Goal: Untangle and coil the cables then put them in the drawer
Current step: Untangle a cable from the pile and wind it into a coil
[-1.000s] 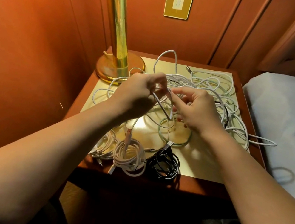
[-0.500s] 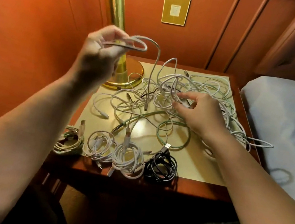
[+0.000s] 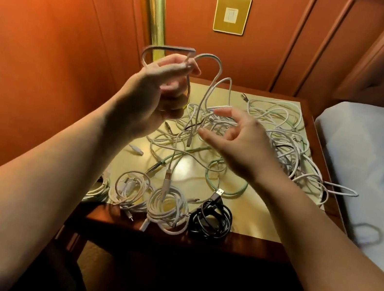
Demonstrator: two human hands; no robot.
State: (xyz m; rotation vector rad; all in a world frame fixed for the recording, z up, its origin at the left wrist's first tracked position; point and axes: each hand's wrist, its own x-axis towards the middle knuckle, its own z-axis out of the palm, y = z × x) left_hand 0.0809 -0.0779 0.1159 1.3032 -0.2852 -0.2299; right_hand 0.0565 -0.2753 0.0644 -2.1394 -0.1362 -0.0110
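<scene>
White cable (image 3: 211, 82) loops up out of the tangle (image 3: 260, 131) on the nightstand (image 3: 258, 245), pinched in the raised left hand (image 3: 153, 97), fingers curled round it near the lamp post (image 3: 153, 7). The right hand (image 3: 240, 141) hovers over the heap, fingers apart and loosely bent, holding nothing. This looks like the untangling step; next the right hand probably needs to catch the hanging run and draw it free. That run hangs roughly upright, plug end downward. Four finished coils, one black coil (image 3: 211, 216) among them, sit along the near edge.
</scene>
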